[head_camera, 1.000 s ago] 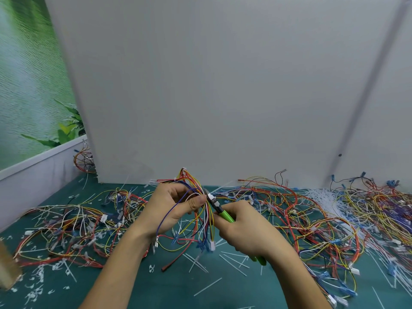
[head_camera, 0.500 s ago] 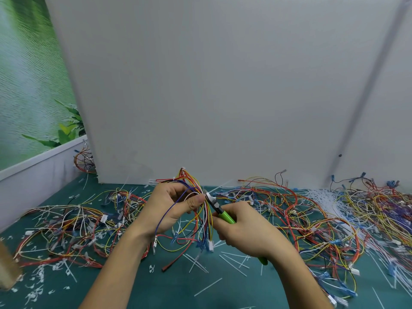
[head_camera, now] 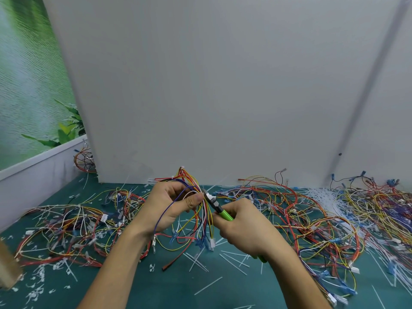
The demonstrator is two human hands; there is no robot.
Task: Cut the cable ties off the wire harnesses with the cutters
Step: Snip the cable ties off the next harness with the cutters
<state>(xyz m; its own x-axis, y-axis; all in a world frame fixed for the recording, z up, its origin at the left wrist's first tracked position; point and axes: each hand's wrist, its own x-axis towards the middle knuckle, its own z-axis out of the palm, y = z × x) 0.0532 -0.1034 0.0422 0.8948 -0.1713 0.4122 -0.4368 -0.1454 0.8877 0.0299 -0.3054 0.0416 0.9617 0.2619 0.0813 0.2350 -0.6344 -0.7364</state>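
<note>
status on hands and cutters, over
Left hand grips harness. Right hand grips green cutters, nose at its wires. Loose harnesses piled either side.

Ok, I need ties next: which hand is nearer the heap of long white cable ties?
Right. The right hand is left of the heap; the left hand, holding the harness, is farther left.

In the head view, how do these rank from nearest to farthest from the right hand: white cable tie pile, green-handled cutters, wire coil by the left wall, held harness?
1. Gripped in the right hand: green-handled cutters.
2. Just left, in the left hand: held harness.
3. Right and behind: white cable tie pile.
4. Far left corner: wire coil.
</note>
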